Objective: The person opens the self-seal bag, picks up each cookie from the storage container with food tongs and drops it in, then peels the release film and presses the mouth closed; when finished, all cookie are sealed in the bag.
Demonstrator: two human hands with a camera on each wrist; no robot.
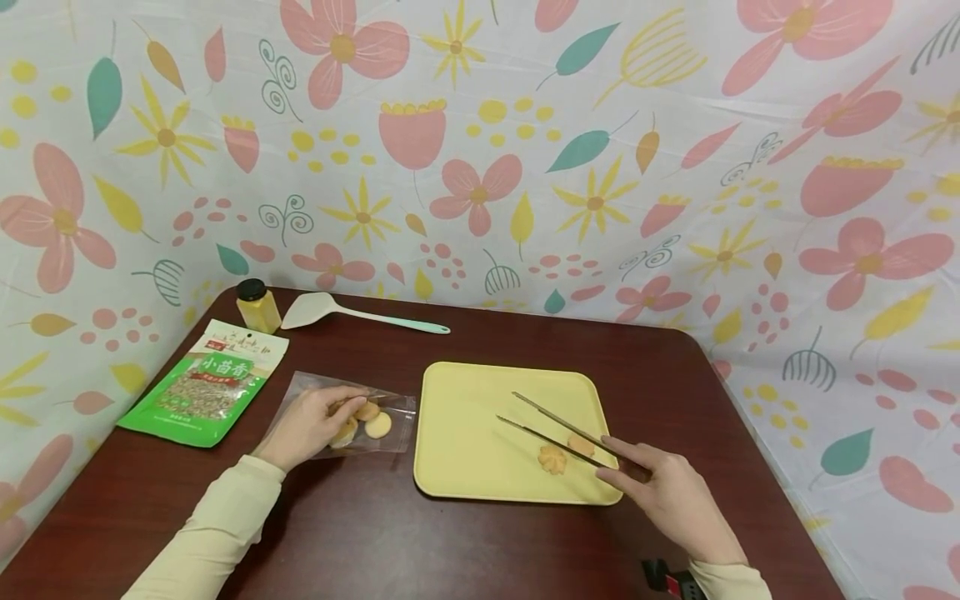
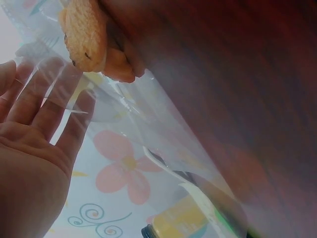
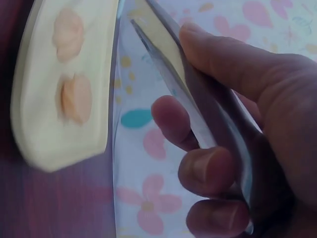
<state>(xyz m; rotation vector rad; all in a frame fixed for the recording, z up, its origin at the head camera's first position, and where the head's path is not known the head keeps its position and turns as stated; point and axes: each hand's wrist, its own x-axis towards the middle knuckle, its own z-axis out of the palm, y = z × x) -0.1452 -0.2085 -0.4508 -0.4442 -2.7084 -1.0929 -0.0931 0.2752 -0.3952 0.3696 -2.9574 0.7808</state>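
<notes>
My left hand (image 1: 313, 423) holds the clear plastic bag (image 1: 401, 417) at the left of the tray, its film between thumb and fingers. Several cookies (image 1: 378, 425) lie in the bag; the left wrist view shows a browned cookie (image 2: 85, 37) close to the fingertips. With my right hand (image 1: 675, 492) I grip metal tongs (image 1: 551, 435), whose arms stand apart with nothing pinched between their tips. They reach over the yellow tray (image 1: 465, 433). On it, under the tongs, lie a flower-shaped cookie (image 1: 552, 460) and a rounder cookie (image 1: 581, 446).
A green-and-white packet of seeds (image 1: 213, 387) lies at the left of the dark wooden table (image 1: 360, 533). Behind it stand a small black-capped yellow jar (image 1: 258, 310) and a white spatula (image 1: 315, 309) with a pale green handle end. Floral cloth (image 1: 480, 167) hangs behind the table.
</notes>
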